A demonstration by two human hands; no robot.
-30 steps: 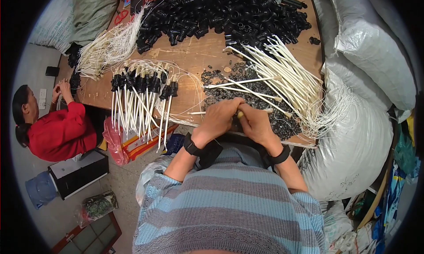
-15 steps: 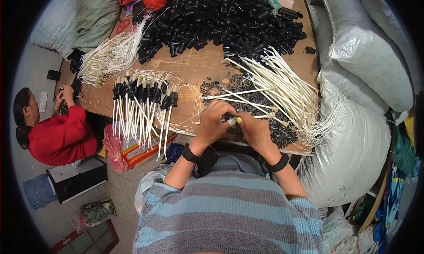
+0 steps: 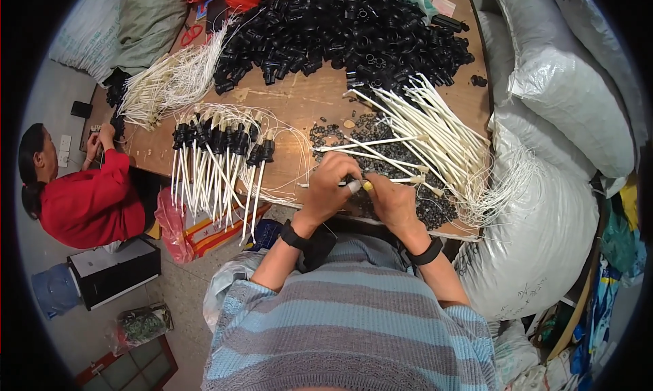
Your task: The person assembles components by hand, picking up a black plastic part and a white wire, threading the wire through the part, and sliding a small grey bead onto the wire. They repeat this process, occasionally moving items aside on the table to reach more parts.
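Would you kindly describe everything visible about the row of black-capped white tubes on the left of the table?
The capped tubes are slim white tubes, plastic by the look, each with a black cap at its far end. They lie side by side, some crossing, with thin white wires trailing from the caps. Their capped ends rest on the wooden table and their near ends overhang its front edge. Neither hand touches them.

white tubes (image 3: 435, 129) right, bare wood (image 3: 292, 105) ahead

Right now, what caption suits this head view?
Both hands, left and right, pinch one white tube over a wooden table heaped with black caps.
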